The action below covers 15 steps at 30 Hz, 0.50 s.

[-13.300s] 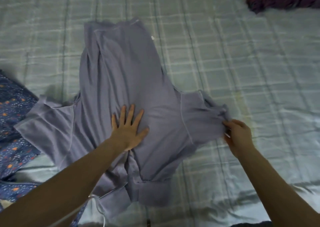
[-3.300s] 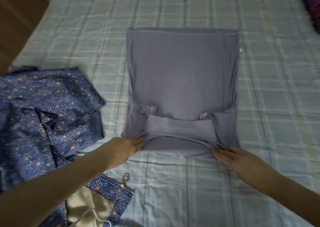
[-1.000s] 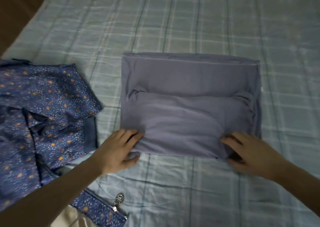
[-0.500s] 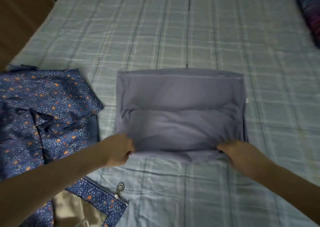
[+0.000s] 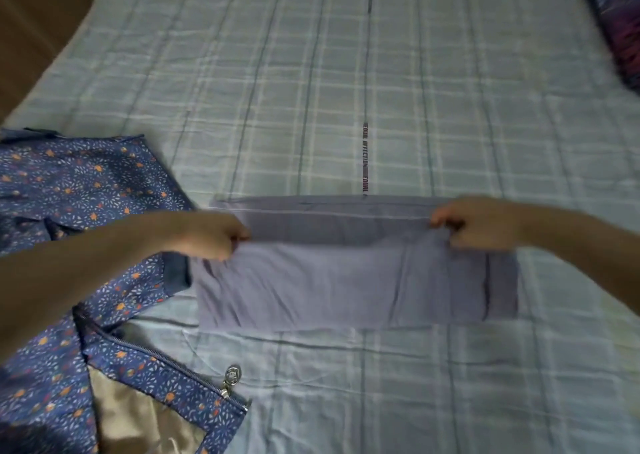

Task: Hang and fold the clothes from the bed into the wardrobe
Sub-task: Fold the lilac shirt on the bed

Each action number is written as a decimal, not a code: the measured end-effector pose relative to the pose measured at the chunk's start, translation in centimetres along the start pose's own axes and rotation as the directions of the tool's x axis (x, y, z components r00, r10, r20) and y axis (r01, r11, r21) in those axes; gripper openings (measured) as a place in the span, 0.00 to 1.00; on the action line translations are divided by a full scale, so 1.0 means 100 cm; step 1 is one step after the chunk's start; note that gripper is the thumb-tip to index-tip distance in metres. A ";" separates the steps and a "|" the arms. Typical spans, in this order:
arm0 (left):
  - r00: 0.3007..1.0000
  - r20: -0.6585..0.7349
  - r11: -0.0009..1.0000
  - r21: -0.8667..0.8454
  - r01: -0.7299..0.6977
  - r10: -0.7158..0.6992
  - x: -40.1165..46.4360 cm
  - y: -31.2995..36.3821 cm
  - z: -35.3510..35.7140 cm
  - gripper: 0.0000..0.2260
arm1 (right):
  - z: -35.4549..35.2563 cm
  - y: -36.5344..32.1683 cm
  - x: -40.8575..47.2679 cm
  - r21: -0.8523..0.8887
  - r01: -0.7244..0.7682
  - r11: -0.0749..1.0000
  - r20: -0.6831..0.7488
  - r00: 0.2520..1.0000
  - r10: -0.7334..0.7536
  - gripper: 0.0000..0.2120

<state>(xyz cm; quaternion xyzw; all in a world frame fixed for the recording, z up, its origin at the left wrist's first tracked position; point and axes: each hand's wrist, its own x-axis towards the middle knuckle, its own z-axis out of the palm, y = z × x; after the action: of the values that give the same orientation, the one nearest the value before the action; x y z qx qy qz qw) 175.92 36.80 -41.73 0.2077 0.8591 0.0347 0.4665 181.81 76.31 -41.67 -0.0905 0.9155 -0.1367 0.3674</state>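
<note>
The shirt lies on the bed, long axis left-to-right, its folded-over edge pinched at one end by the left hand and at the other by the right hand.

I am looking down into a bedroom at home: a bed under a pale blue checked sheet fills my view, clothes lie on it, a dark patterned pillow sits at its far corner, and brown wooden furniture stands alongside.
</note>
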 end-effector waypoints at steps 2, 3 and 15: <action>0.968 -0.234 0.996 -0.024 0.087 -0.091 0.022 -0.006 -0.017 0.16 | -0.016 0.006 0.032 -0.009 -0.180 0.984 -0.176 0.969 0.175 0.16; 0.930 -0.345 0.992 -0.043 0.120 -0.128 0.033 -0.008 -0.020 0.16 | -0.015 0.006 0.046 -0.005 -0.256 0.967 -0.262 0.933 0.246 0.15; 0.674 -0.722 0.985 -0.061 0.162 -0.156 0.091 -0.018 0.105 0.26 | 0.112 0.013 0.075 0.094 -0.429 0.898 -0.596 0.699 0.396 0.29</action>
<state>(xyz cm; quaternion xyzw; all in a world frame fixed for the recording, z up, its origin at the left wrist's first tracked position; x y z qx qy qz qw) 179.61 37.32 -55.25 0.1038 0.9881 0.0694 0.0900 184.24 73.49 -54.71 0.1552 0.9837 -0.0484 0.0767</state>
